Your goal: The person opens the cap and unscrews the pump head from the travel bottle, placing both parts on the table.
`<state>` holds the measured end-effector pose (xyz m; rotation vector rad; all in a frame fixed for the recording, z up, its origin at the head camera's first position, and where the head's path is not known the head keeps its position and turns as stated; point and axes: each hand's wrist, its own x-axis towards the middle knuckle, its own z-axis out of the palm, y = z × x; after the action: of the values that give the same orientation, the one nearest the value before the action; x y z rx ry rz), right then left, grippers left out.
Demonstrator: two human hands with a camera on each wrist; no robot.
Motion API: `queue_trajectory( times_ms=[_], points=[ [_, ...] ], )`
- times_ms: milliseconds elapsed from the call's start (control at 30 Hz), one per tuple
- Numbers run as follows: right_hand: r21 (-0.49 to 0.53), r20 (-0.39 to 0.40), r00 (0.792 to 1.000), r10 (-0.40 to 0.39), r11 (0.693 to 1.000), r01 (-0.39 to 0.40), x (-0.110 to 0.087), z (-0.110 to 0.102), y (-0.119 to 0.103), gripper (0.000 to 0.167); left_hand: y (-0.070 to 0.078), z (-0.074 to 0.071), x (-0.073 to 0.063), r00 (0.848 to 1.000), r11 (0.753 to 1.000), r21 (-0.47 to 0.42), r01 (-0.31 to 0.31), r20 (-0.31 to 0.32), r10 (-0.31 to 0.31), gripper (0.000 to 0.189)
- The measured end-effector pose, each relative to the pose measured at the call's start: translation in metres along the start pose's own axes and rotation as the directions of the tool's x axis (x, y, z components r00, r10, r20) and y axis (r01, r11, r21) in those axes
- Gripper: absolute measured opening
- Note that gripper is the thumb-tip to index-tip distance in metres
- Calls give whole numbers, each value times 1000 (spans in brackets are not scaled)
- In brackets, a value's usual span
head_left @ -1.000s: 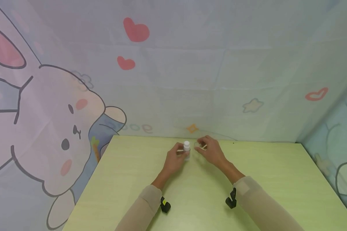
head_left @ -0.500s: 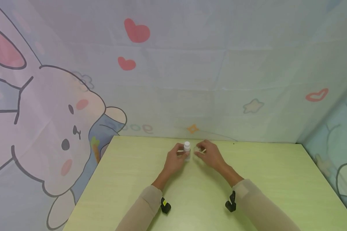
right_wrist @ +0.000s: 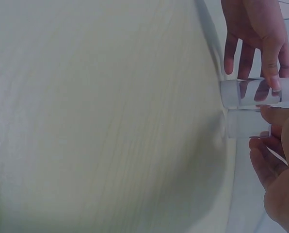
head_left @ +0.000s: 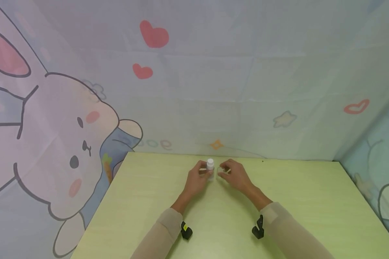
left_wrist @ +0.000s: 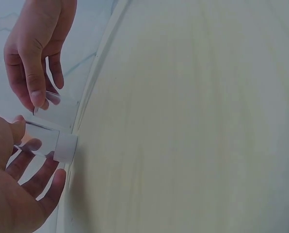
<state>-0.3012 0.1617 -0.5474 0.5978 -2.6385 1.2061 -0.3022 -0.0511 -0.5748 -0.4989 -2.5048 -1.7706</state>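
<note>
My left hand [head_left: 196,180] grips a small clear bottle [left_wrist: 43,138] between thumb and fingers. The bottle stands upright near the table's back edge, with a white cap [head_left: 210,162] on top and a whitish lower end [left_wrist: 66,147]. Just to its right, my right hand [head_left: 236,174] pinches a short clear cylinder [right_wrist: 246,124], like a small cup, between thumb and fingertips. The right wrist view shows bottle and cylinder side by side with a very narrow gap. Its lower end is close to the tabletop. Fingers partly hide both things.
A pale yellow-green table [head_left: 142,201] spreads beneath both hands. Close behind its back edge hangs a printed cloth [head_left: 194,118] with a rabbit and hearts; another cloth wall [head_left: 379,158] stands at the right. Each sleeve carries a black wrist mount [head_left: 186,231].
My right hand has come down and slightly nearer with the clear cylinder, now lower beside the bottle. The left hand and bottle have stayed nearly still.
</note>
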Motion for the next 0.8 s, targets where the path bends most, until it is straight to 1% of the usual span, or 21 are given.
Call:
queue_trajectory(
  times_ms=[333,467,600,667,800],
  points=[
    [-40,37,999,20,999,-18,0,4,3,28,2,-2,0,1000,1000,-13,-1,1,1,28],
    [-82,54,999,5,997,-1,2,2,1,25,3,-1,0,1000,1000,-13,-2,-1,2,27],
    [-130,68,997,-30,991,38,5,2,2,22,2,-1,1,1000,1000,-1,5,3,-5,27],
    [-145,71,996,-46,988,56,6,2,3,21,1,-1,1,1000,1000,4,-2,5,2,28],
    [-171,87,995,-46,983,60,6,2,1,22,-1,1,1,1000,1000,17,-14,1,14,28]
  ],
)
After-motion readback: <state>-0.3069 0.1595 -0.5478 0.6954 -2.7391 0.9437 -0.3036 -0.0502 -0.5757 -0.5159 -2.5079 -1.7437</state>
